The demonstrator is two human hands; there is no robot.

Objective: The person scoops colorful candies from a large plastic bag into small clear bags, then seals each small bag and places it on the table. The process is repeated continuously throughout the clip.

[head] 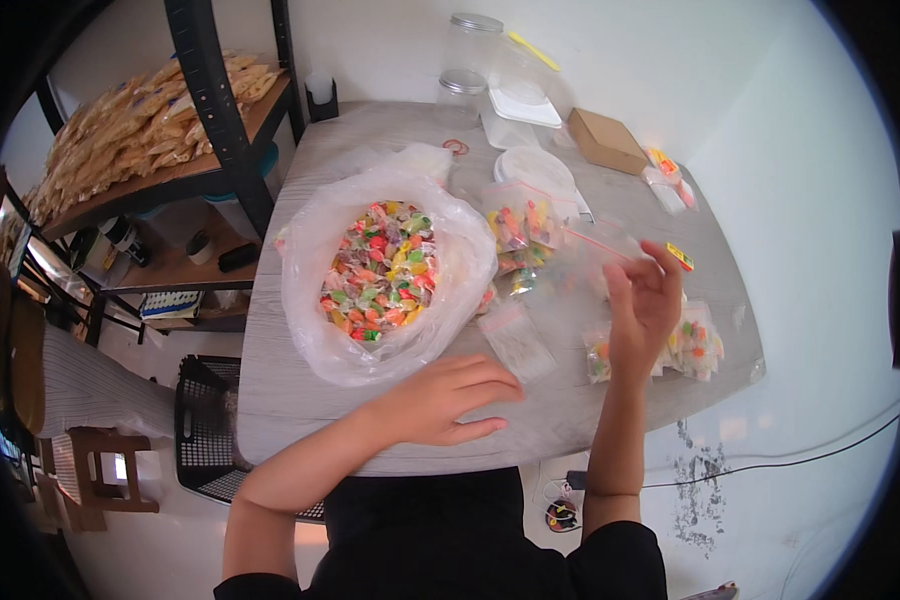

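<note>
A large clear plastic bag (461,300) with a rolled-open mouth stands on the table, full of wrapped candies (382,270) in several colours. My left hand (457,397) hovers palm-down by the table's front edge, fingers apart and holding nothing. Just beyond it lies a stack of flat clear zip bags (517,341) with red seal lines. On the right, my right hand (649,300) is raised with thumb and fingers spread. A blurred clear zip bag (604,244) lies at its fingertips; whether they grip it cannot be made out. Filled candy packets (521,225) lie beyond.
More candy packets (694,341) sit by the table's right side. At the back are clear jars (461,94) with metal lids, a white tub (514,127), round white lids (536,169) and a cardboard box (607,141). A shelf (255,112) stands left, above a black plastic basket (202,427).
</note>
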